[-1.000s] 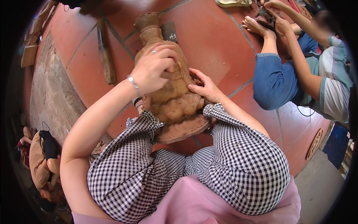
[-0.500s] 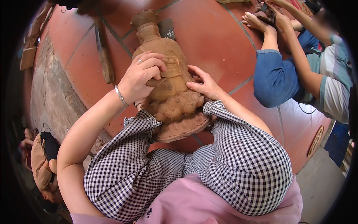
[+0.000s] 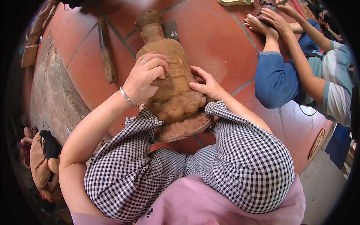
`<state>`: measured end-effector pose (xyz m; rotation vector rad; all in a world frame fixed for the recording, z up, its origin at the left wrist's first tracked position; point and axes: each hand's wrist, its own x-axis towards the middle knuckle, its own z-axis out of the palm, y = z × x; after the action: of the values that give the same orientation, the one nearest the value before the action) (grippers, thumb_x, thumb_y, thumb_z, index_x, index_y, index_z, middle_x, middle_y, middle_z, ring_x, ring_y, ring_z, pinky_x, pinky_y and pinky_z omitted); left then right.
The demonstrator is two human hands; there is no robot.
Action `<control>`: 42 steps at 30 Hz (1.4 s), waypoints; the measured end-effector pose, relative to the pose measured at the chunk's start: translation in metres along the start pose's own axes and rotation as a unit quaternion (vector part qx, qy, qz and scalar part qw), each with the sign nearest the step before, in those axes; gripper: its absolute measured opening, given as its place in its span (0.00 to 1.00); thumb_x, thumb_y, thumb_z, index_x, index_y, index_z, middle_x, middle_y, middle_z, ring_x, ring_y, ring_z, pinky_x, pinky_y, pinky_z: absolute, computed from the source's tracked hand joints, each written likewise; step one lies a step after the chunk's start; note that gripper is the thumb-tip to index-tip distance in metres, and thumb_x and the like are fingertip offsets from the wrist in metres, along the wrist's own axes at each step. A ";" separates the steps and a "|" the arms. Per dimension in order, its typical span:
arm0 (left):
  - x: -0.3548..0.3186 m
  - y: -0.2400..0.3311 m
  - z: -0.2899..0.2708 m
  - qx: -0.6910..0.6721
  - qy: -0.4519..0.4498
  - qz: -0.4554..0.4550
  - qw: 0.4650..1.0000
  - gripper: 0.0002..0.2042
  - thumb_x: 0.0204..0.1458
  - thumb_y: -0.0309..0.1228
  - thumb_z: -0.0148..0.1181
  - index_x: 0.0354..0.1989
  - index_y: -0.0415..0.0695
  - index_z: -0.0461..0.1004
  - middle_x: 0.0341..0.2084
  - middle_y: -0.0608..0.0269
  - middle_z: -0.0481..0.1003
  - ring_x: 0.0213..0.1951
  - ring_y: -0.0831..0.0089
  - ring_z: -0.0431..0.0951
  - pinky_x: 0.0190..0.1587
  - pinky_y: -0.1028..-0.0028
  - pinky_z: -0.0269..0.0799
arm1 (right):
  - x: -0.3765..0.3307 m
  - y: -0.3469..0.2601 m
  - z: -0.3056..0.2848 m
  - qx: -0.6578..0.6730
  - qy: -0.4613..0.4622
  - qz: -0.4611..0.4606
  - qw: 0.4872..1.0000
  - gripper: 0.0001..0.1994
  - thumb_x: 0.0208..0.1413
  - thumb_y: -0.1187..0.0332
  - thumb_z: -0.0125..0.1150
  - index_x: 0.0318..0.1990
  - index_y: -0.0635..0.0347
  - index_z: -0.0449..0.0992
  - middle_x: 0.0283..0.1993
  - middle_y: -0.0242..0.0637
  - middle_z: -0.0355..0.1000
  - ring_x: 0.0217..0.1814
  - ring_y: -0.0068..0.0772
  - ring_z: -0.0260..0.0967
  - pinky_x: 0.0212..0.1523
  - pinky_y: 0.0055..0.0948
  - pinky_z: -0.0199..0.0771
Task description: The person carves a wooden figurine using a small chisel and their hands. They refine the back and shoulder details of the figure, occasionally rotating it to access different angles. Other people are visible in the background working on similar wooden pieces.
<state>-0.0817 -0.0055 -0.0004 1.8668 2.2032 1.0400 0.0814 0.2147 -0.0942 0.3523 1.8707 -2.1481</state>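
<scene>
A brown carved wooden statue [image 3: 169, 56] lies between my knees, its narrow headed end pointing away and its broad carved base near me. My left hand [image 3: 147, 75], with a ring and a bracelet, bends over the statue's middle, its fingers curled and pinched against the surface. Whatever those fingers hold is too hidden to name. My right hand [image 3: 205, 83] grips the statue's right side, thumb on top and fingers along the edge.
A long wooden-handled tool [image 3: 107, 52] lies on the red tiles [image 3: 221, 41] at left. Beside the statue's head is a dark slab [image 3: 170, 30] with white marks. At right sits another person [image 3: 288, 71], hands on a dark piece; someone else [image 3: 45, 161] is at far left.
My left hand has shifted slightly to the right on the statue, whose far end has also moved a little right. My right hand keeps its grip. The neighbour's hands have changed position.
</scene>
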 end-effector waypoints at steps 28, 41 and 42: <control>-0.007 -0.035 -0.028 0.036 -0.032 0.068 0.996 0.11 0.34 0.16 0.68 0.25 0.43 0.73 0.40 0.65 0.76 0.56 0.59 0.76 0.57 0.59 0.71 | 0.001 0.008 -0.002 0.009 -0.001 -0.001 1.000 0.41 0.58 0.60 0.70 0.73 0.67 0.55 0.72 0.52 0.60 0.66 0.41 0.66 0.64 0.37 0.69; 0.008 -0.024 0.003 -0.009 -0.034 0.105 0.994 0.11 0.33 0.18 0.64 0.26 0.44 0.72 0.40 0.65 0.76 0.53 0.59 0.76 0.54 0.60 0.73 | 0.001 0.012 -0.004 0.014 0.007 -0.008 1.000 0.39 0.59 0.62 0.66 0.73 0.67 0.56 0.72 0.53 0.60 0.67 0.39 0.65 0.65 0.36 0.68; 0.013 -0.018 0.013 -0.028 -0.043 0.138 0.989 0.10 0.34 0.19 0.63 0.26 0.44 0.71 0.41 0.65 0.76 0.54 0.59 0.75 0.55 0.59 0.73 | 0.002 0.010 -0.003 0.016 0.000 -0.012 1.000 0.39 0.59 0.62 0.66 0.73 0.67 0.56 0.72 0.53 0.60 0.67 0.39 0.65 0.65 0.36 0.68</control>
<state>-0.0946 0.0118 -0.0156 2.1910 1.8864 1.0267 0.0828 0.2159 -0.1049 0.3385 1.8517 -2.1968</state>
